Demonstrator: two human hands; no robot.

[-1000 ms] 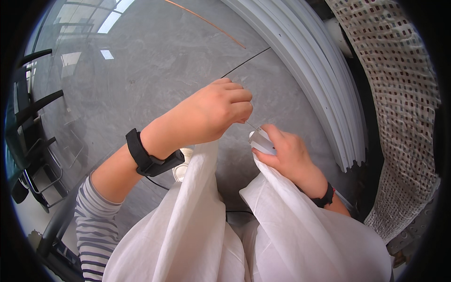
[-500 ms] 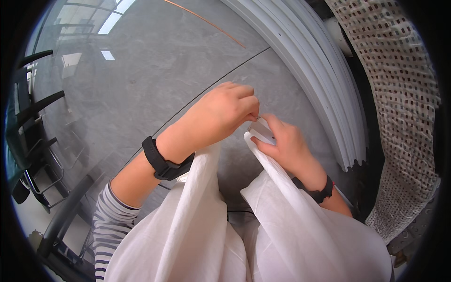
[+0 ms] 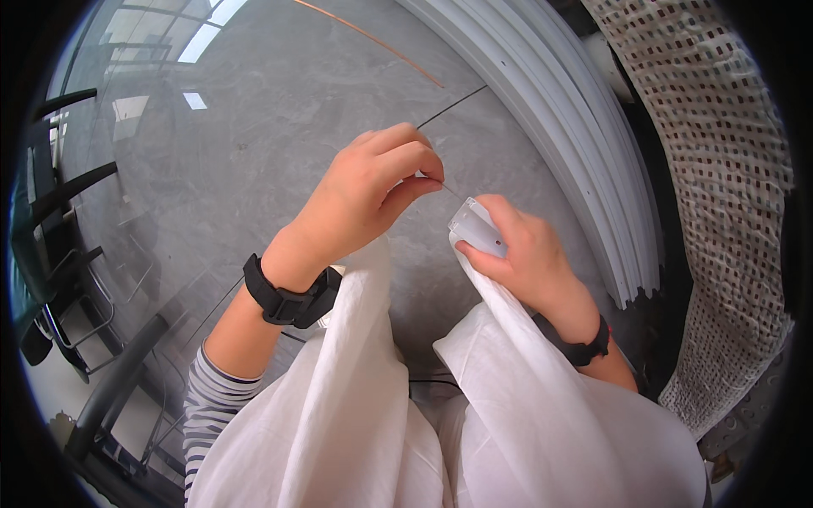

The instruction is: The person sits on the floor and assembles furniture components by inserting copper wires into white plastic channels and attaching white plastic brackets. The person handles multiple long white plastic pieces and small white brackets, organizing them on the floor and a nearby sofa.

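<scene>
My right hand (image 3: pixel 527 254) grips a small clear-and-white plastic case (image 3: pixel 478 226) between thumb and fingers, its open-looking end facing my left hand. My left hand (image 3: pixel 373 182) is closed in a pinch, thumb against forefinger. From that pinch a very thin dark strand (image 3: pixel 453 193) runs to the near end of the case. Whether it is a thread, a wire or a needle I cannot make out. Both hands are raised above white fabric (image 3: pixel 550 398) that drapes over my legs in two folds. The left fingertips and the case are a short gap apart.
Long white ridged strips (image 3: pixel 542 127) lie stacked to the right on the grey floor (image 3: pixel 254 144). Beyond them hangs a spotted cloth (image 3: pixel 720 169). Dark chairs with armrests (image 3: pixel 76 186) stand at the left. A thin orange rod (image 3: pixel 373 41) rests on the floor ahead.
My left hand has drawn away from the case to the left, and the thin strand between them now shows. The right hand with the case has moved slightly right.
</scene>
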